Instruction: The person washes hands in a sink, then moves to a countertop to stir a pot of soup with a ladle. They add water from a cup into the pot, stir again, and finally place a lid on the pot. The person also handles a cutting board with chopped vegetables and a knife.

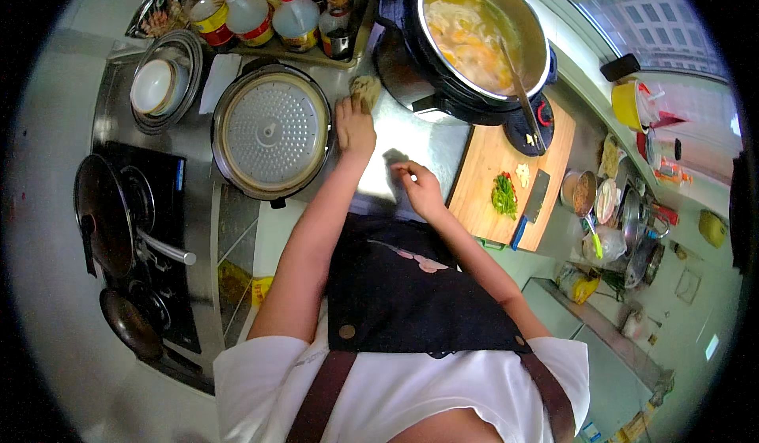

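My left hand [356,127] reaches forward over the steel counter [436,146], its fingers on a crumpled, patterned cloth [366,90]. Just left of that hand lies a round pressure cooker lid [270,132], its perforated metal inner side facing up. My right hand [422,191] hovers above the counter near my apron, loosely curled, with nothing visible in it. Beyond it stands an electric pressure cooker [409,46] without its lid. Yellowish soup [468,40] with pale and orange pieces fills its pot, and a long-handled ladle [516,81] leans out over the rim.
To the right, a wooden cutting board [483,164] bears chopped greens [504,197], garlic [522,175] and a cleaver [536,197]. Seasoning bottles [296,19] stand in a tray at the back left. Stacked bowls [155,87] and a gas stove [172,206] with pans [107,218] occupy the left.
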The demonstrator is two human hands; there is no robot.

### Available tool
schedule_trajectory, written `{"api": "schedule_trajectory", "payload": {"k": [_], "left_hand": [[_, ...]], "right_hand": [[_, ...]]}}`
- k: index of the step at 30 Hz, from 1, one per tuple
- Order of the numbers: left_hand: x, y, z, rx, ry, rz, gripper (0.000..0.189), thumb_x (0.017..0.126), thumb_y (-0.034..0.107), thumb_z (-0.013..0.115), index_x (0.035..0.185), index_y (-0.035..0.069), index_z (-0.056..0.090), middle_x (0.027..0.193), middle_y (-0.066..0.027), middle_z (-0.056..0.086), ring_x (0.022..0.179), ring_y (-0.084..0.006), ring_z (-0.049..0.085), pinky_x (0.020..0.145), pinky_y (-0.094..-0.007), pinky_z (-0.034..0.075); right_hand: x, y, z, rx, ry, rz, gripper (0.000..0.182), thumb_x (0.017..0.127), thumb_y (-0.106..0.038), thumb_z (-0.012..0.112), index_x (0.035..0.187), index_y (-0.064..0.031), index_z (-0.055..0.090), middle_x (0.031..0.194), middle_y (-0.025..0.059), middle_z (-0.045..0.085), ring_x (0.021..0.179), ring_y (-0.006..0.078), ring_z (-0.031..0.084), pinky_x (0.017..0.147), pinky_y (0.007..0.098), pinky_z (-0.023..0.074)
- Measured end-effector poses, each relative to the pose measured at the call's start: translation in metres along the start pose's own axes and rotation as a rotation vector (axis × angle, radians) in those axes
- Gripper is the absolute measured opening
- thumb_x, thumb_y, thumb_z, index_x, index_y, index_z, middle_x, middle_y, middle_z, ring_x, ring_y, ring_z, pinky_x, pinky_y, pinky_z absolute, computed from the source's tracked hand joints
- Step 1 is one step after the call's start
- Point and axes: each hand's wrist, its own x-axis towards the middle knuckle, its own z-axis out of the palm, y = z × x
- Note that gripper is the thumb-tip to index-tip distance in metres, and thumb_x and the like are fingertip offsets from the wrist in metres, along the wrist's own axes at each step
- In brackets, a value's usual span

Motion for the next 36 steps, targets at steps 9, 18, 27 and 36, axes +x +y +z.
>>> {"api": "schedule_trajectory", "payload": {"k": [9, 18, 27, 36], "left_hand": [[-0.047, -0.008, 0.050, 0.251, 0.010, -0.063, 0.060, 0.090, 0.014, 0.042, 0.144, -0.005, 0.024, 0.151, -0.0205, 0.024, 0.142, -0.0325, 0.018, 0.116, -0.0425, 0.013], [0.025, -0.019, 0.063, -0.520, 0.476, -0.165, 0.066, 0.090, 0.017, 0.040, 0.144, -0.009, 0.015, 0.153, -0.0252, 0.012, 0.142, -0.0400, 0.012, 0.117, -0.0451, 0.007], [-0.105, 0.009, 0.051, -0.272, 0.071, 0.191, 0.057, 0.088, 0.015, 0.044, 0.142, -0.002, 0.032, 0.152, -0.0152, 0.025, 0.141, -0.0279, 0.022, 0.116, -0.0414, 0.014], [-0.087, 0.008, 0.060, 0.026, 0.071, 0.377, 0.058, 0.086, 0.014, 0.044, 0.142, 0.002, 0.035, 0.152, -0.0123, 0.025, 0.141, -0.0261, 0.023, 0.117, -0.0422, 0.013]], "right_hand": [[0.095, -0.019, 0.048, -0.437, -0.155, -0.637, 0.060, 0.082, -0.006, 0.050, 0.141, -0.0020, 0.036, 0.147, 0.0161, 0.034, 0.139, 0.0309, 0.028, 0.115, 0.0443, 0.0198], [0.173, -0.032, 0.049, -0.602, -0.161, -0.628, 0.070, 0.083, -0.016, 0.053, 0.148, -0.0123, 0.027, 0.151, 0.0119, 0.030, 0.142, 0.0238, 0.022, 0.117, 0.0443, 0.0125], [0.026, 0.032, 0.026, -0.670, -0.236, -0.441, 0.076, 0.076, -0.006, 0.056, 0.146, -0.0069, 0.026, 0.150, 0.0139, 0.030, 0.138, 0.0283, 0.030, 0.113, 0.0479, 0.0216], [0.016, 0.038, 0.012, -0.701, -0.180, -0.368, 0.067, 0.082, -0.013, 0.053, 0.143, -0.0006, 0.029, 0.148, 0.0151, 0.033, 0.137, 0.0262, 0.032, 0.114, 0.0492, 0.0166]]}}
